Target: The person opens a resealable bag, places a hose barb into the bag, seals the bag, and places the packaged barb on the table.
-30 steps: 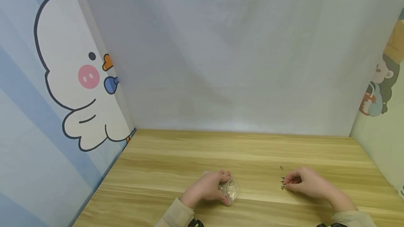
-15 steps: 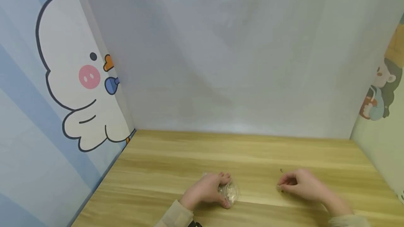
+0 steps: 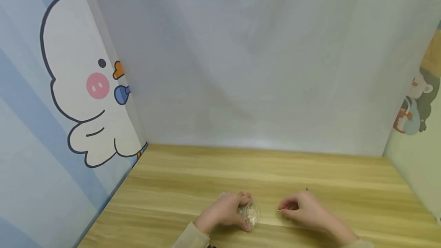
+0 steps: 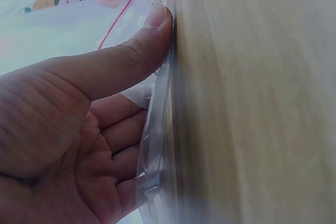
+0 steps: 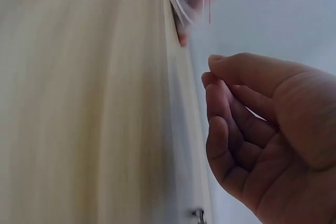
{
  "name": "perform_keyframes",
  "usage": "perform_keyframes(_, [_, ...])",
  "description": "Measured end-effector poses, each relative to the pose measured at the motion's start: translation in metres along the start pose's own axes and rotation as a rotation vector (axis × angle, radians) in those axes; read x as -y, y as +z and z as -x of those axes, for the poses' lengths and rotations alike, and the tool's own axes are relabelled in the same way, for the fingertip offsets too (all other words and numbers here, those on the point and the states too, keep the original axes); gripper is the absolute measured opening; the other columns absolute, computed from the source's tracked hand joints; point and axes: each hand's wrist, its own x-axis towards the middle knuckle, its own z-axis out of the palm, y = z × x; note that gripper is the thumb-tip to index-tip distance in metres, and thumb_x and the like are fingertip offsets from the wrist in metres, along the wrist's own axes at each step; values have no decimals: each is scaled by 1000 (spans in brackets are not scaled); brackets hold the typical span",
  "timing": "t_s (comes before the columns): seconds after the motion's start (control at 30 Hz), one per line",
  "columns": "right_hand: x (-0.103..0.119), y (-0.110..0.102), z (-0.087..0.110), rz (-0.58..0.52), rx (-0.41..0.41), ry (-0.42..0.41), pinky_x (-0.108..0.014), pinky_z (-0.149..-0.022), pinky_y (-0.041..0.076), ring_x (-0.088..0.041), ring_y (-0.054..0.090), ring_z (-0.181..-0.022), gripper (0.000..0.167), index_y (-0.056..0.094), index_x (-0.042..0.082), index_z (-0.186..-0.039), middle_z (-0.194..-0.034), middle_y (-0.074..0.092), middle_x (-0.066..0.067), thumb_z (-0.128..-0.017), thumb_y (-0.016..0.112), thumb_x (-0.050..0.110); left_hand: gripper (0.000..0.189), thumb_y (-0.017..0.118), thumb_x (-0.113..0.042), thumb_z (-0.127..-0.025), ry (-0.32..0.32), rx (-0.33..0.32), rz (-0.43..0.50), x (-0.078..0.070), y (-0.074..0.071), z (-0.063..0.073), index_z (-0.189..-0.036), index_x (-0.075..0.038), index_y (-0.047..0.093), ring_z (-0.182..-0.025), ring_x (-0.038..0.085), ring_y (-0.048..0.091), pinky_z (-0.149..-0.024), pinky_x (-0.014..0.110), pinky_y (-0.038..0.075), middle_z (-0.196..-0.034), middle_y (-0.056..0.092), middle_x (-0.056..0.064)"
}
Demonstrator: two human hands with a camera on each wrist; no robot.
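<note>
My left hand (image 3: 225, 210) grips a clear zip-lock bag (image 3: 252, 214) on the table, with thumb and fingers spread round its mouth. The mouth gapes toward the right, and a red line on the bag (image 4: 119, 18) shows in the left wrist view. To the right of it, my right hand (image 3: 304, 210) pinches a tiny shiny metal piece (image 3: 278, 210), like a small screw, between thumb and index finger. The fingertips largely hide it. One small metal screw (image 3: 307, 189) lies on the table just behind the right hand; it also appears low in the right wrist view (image 5: 198, 214).
The wood-grain table (image 3: 179, 179) spreads all round both hands. A pale grey curtain-like backdrop (image 3: 248, 68) stands at its far edge. Walls with cartoon prints (image 3: 79, 79) flank it on the left and right.
My right hand has picked up from the small screws on the right and moved left toward the bag. Fewer screws show on the table. The left hand stays on the bag.
</note>
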Motion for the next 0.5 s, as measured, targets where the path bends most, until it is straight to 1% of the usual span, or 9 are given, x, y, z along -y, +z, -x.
perform_keyframes(0.27, [22, 24, -15, -67, 12, -55, -22, -65, 57, -3, 66, -74, 4, 82, 13, -97, -84, 74, 10, -94, 81, 14, 89, 100, -38, -69, 5, -6, -10, -1, -3, -1, -148, -16, 66, -149, 25, 49, -125, 57, 33, -156, 57, -1])
perform_keyframes(0.5, [31, 39, -24, -58, -12, -31, -23, -68, 58, -3, 67, -76, 5, 82, 12, -97, -86, 75, 10, -94, 81, 16, 89, 99, -39, -70, 4, 8, -7, -1, -2, 0, -149, -17, 65, -149, 25, 49, -125, 60, 32, -156, 57, -2])
